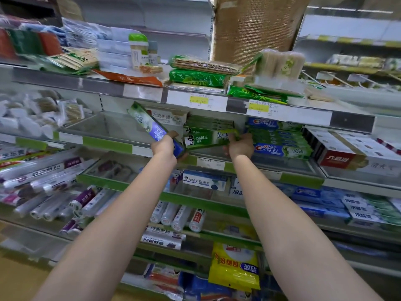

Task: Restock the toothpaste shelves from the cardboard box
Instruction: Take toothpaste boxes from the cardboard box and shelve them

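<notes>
Green-edged metal shelving (104,144) fills the whole view, tier above tier, with clear plastic fronts along the tiers. On the tier the person reaches into, stacked Crest boxes (280,137) in blue and green sit to the right, and beyond them lie white boxes with a red panel (338,157). The tier above carries flat green packets (198,78) and bundles of pale sticks (280,61); yellow price labels (198,100) hang on its front edge. Lower tiers hold rolls of clear film (52,185) at left, blue and white toothpaste boxes (338,205) at right, and a yellow bag (235,266) near the bottom.

Two bare forearms stretch up from the lower edge to the middle tier. The left hand (165,147) is curled round a green and purple toothpaste box (152,129), which tilts up and to the left with its lower end in the grip, in front of the shelf rather than lying on it. The right hand (240,146) grips the right end of a green Darlie toothpaste box (206,139), held nearly level at the front of the tier, just before a stack of like green Darlie boxes (209,123) and touching or nearly touching the Crest pile. The two held boxes meet near the left hand. A white box with green print (167,118) stands behind the tilted one.
</notes>
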The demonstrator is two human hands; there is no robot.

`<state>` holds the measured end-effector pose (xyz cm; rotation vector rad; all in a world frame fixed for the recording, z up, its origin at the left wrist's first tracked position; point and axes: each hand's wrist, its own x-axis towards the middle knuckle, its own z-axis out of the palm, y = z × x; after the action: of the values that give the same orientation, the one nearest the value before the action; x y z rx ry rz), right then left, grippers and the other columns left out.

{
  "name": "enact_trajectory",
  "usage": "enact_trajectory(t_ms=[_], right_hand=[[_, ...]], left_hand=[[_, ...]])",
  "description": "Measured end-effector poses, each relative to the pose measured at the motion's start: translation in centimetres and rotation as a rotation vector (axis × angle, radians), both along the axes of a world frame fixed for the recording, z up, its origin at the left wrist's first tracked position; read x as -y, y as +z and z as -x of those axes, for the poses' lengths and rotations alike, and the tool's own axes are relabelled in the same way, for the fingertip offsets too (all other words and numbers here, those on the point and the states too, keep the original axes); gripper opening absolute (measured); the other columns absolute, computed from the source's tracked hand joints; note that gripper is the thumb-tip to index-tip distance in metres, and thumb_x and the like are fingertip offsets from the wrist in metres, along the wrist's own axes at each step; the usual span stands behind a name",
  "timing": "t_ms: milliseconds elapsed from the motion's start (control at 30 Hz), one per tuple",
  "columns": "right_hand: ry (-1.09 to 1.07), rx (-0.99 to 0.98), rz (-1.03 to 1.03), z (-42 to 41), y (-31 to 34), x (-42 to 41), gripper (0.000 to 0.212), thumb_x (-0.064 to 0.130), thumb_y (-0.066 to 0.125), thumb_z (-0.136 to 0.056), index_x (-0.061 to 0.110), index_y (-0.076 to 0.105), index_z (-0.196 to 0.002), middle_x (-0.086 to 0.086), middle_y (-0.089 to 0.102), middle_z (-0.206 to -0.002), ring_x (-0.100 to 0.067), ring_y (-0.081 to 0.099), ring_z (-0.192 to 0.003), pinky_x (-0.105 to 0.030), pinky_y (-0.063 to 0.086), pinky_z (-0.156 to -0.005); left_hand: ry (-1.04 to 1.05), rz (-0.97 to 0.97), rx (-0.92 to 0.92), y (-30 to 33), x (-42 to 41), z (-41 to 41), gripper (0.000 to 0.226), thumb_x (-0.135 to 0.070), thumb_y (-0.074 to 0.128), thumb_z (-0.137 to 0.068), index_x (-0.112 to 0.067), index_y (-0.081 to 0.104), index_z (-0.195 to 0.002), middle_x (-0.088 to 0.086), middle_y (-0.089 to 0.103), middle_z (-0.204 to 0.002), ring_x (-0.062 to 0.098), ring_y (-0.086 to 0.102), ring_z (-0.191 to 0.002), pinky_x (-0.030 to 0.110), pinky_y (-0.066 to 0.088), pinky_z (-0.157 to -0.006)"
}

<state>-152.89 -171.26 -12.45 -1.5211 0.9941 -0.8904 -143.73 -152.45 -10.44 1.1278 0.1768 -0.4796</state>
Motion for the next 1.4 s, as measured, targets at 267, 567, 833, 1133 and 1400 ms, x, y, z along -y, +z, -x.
enact_trajectory(t_ms=[267, 567, 833, 1133, 1400], right_hand=[[0.024, -0.084, 0.023, 0.2, 0.4, -0.1, 0.033, 0.030, 0.060, -0.102, 0.009, 0.047, -0.124, -0.013, 0.076, -0.089, -0.014, 0.062, -0.048, -0.023, 0.044, -0.039], [0.061, -0.361, 0.163, -0.7, 0.3, -0.1, 0.026, 0.001, 0.068, -0.091, 0.011, 0.052, -0.110, -0.017, 0.071, -0.104, -0.033, 0.073, -0.089, -0.047, 0.062, -0.078], [0.012, -0.567, 0.337, -1.2, 0.4, -0.5, 0.028, 0.016, 0.053, -0.099, 0.007, 0.056, -0.125, -0.013, 0.062, -0.127, -0.031, 0.063, -0.113, -0.032, 0.044, -0.074], [-0.001, -0.462, 0.212, -1.7, -0.4, 0.4, 0.067, 0.040, 0.059, -0.098, 0.008, 0.031, -0.150, -0.016, 0.053, -0.142, -0.035, 0.059, -0.122, -0.038, 0.049, -0.089], [0.122, -0.361, 0.196, -1.4, -0.1, 0.9, 0.038, 0.024, 0.063, -0.095, 0.018, 0.052, -0.131, -0.009, 0.066, -0.122, -0.028, 0.069, -0.099, -0.030, 0.053, -0.074]], left_hand=[[-0.163, 0.271, -0.069, 0.1, 0.1, 0.2, 0.026, -0.017, 0.069, -0.089, -0.015, 0.054, -0.110, 0.020, 0.060, -0.119, 0.040, 0.066, -0.102, 0.056, 0.060, -0.079], [-0.152, 0.292, -0.053, 0.2, 0.4, -0.6, 0.017, -0.009, 0.067, -0.089, -0.011, 0.057, -0.102, 0.013, 0.066, -0.102, 0.031, 0.066, -0.098, 0.049, 0.056, -0.093], [-0.266, 0.321, -0.035, 0.9, 1.7, -1.7, 0.006, -0.011, 0.060, -0.091, -0.010, 0.057, -0.086, 0.011, 0.069, -0.073, 0.027, 0.063, -0.075, 0.041, 0.056, -0.081], [-0.371, 0.456, -0.066, 0.4, 3.3, -2.8, 0.017, -0.015, 0.057, -0.091, -0.012, 0.060, -0.107, 0.013, 0.065, -0.121, 0.032, 0.059, -0.116, 0.044, 0.044, -0.109], [-0.349, 0.464, -0.065, 0.0, 4.1, -3.3, 0.030, -0.016, 0.061, -0.087, -0.012, 0.061, -0.116, 0.014, 0.062, -0.134, 0.033, 0.058, -0.126, 0.046, 0.044, -0.111]])
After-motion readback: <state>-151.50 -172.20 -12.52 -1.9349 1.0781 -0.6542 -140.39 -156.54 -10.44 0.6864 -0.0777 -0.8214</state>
